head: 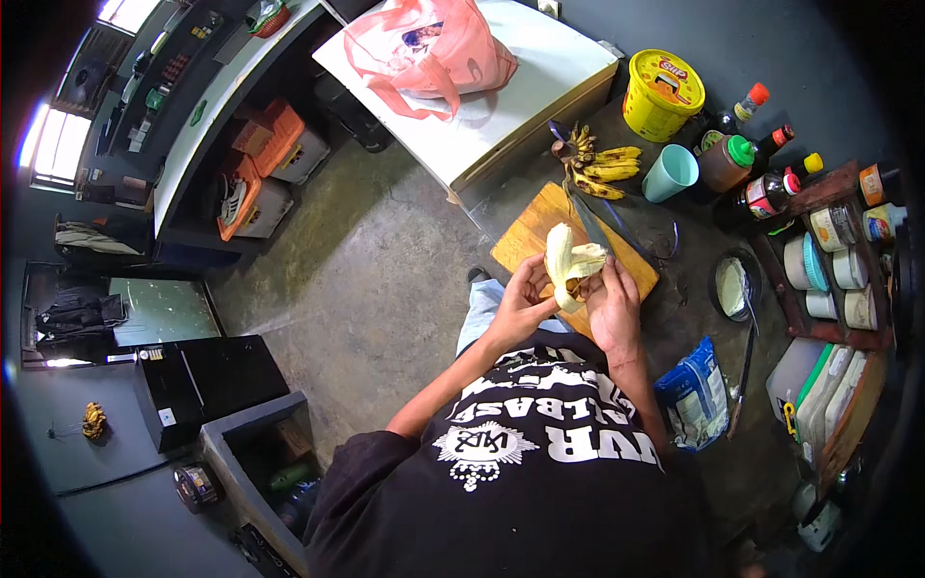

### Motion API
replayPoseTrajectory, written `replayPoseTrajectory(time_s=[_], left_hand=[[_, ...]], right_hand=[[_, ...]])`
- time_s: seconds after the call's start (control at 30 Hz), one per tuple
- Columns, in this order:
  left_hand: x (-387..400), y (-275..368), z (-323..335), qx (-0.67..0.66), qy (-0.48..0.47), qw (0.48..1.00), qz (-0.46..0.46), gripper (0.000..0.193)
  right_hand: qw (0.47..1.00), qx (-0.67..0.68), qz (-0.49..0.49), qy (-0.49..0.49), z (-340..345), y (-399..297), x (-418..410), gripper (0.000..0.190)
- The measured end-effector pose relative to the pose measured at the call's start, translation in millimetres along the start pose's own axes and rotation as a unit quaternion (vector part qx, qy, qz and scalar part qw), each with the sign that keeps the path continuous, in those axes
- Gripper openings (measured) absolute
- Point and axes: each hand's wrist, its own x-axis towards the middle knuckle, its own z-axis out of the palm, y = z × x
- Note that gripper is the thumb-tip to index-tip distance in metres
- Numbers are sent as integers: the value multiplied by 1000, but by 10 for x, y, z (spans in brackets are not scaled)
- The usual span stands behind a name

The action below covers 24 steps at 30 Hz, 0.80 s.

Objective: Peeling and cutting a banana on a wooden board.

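Observation:
A partly peeled banana (560, 264) is held between both hands above a wooden cutting board (531, 225), with pale peel folded down from it. My left hand (527, 300) grips its left side near the bottom. My right hand (613, 300) has its fingers on the peel at the right side. A knife (589, 220) lies on the board just beyond the banana, its near end hidden by the hands. Past the board rests a bunch of ripe, spotted bananas (603, 167).
Right of the bananas stand a light blue cup (670, 173), a yellow bucket (663, 94) and several sauce bottles (728, 160). A bowl of pale batter (731, 287) and a blue-white packet (695, 397) sit at right. A pink bag (433, 58) lies on a white surface (535, 58).

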Motion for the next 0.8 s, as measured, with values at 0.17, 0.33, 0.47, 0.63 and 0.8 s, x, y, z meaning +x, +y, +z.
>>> replayPoseTrajectory(time_s=[0.17, 0.33, 0.47, 0.63, 0.8], left_hand=[[12, -100, -50, -33, -26, 997, -67, 53], [58, 24, -14, -100, 67, 989, -85, 41], [10, -40, -209, -143, 37, 985, -86, 39], [41, -43, -90, -147, 75, 986, -39, 39], [52, 19, -78, -166, 95, 981, -32, 41]], right_hand=[[997, -21, -20, -71, 163, -47, 20, 20], [997, -36, -12, -72, 181, 32, -7, 21], [994, -56, 2, -89, 223, -32, -52, 21], [996, -5, 12, -94, 158, 39, -82, 18], [997, 18, 23, -68, 181, 19, -134, 18]])
